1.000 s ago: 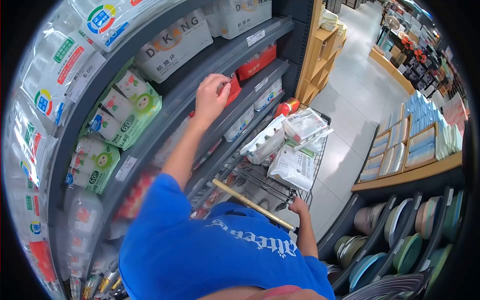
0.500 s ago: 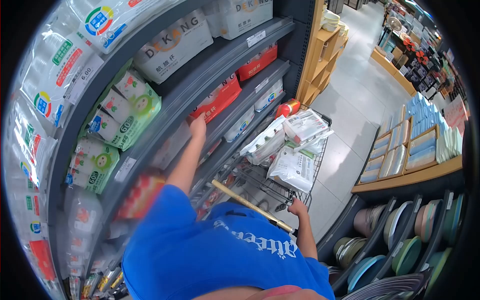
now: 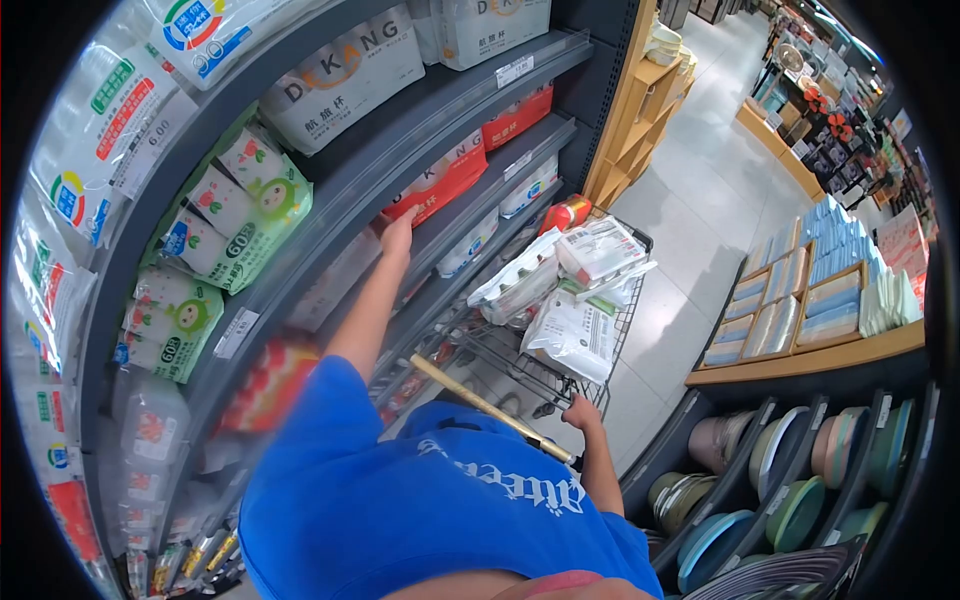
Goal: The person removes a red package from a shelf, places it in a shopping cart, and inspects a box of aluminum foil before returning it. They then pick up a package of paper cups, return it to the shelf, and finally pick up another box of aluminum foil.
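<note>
My left hand (image 3: 397, 236) reaches into the shelf, its fingers stretched up against the lower left edge of a red pack of disposable cups (image 3: 438, 180). Whether any fingers are behind the pack is hidden. My right hand (image 3: 580, 412) is closed around the near black wire edge of a shopping cart (image 3: 622, 345), close to its pale handle bar (image 3: 490, 408). Inside the cart lie a white plastic-wrapped pack (image 3: 572, 333), another clear-wrapped pack (image 3: 515, 280), a pack with red print (image 3: 600, 250) and a red-and-gold item (image 3: 567, 213).
Green-and-white cup packs (image 3: 245, 215) and white DEKANG packs (image 3: 345, 80) fill the dark shelves on the left. Across the aisle floor (image 3: 690, 215), a low unit holds folded blue cloths (image 3: 830, 240) and bowls and plates (image 3: 800, 510). A wooden rack (image 3: 635, 120) stands at the shelf end.
My left hand has shifted slightly up along the red pack's lower edge. The cart and my right hand appear a little further left in view.
</note>
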### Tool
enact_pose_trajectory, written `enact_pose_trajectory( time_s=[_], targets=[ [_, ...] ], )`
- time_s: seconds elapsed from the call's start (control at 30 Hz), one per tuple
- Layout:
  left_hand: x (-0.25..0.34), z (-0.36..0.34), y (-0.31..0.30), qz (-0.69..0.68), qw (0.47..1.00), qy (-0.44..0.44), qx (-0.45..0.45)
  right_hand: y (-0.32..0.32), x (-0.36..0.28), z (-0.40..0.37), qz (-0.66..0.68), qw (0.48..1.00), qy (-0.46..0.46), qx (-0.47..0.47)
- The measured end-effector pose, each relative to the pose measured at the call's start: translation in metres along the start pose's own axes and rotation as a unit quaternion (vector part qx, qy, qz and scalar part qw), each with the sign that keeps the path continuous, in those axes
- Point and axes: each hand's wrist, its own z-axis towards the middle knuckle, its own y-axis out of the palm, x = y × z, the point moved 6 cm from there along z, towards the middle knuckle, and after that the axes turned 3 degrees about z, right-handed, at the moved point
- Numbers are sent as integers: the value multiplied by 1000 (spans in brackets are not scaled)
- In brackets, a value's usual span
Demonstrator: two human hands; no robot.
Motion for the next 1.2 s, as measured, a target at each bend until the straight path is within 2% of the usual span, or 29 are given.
enact_pose_trajectory(
  time_s=[0.03,0.13,0.17,0.27,0.3,0.4,0.47,0.53,0.63,0.73,0.77,0.8,0.87,0.97,1.07,1.2],
  targets=[
    [2,7,0,65,997,5,28,1,1,1,-2,1000,-1,-1],
    [-15,35,11,-71,997,16,29,0,-2,-1,-5,1000,-5,9],
    [-17,41,15,-108,994,9,3,-1,-2,-2,-6,1000,-5,11],
    [3,24,17,-95,994,42,-37,3,4,2,-11,1000,3,5],
    [7,23,22,-101,990,44,-83,3,3,1,-9,1000,4,5],
    [22,16,23,1,992,121,-40,3,2,0,-4,1000,4,-3],
    [16,23,37,-28,990,60,-125,5,4,4,-3,1000,3,-5],
    [34,10,40,-36,979,-16,-199,4,5,4,-7,1000,2,1],
    [11,12,52,166,945,-6,-281,0,0,-2,1,1000,7,-5],
    [34,-40,50,-45,949,194,-246,-5,-8,-12,-7,1000,4,-6],
    [60,-62,40,29,936,281,-211,-5,-8,-11,-6,1000,4,-4],
    [90,-89,32,109,893,404,-164,-4,-7,-11,-5,1000,5,-3],
    [101,-120,29,184,848,482,-125,-3,-6,-9,-2,1000,6,-3],
    [129,-144,23,226,812,510,-172,-2,-4,-7,1,1000,4,-6],
    [159,-163,16,184,801,535,-193,-2,-5,-8,3,1000,-1,-6],
    [164,-204,22,117,796,546,-232,-4,-7,-10,3,1000,0,-13]
  ],
)
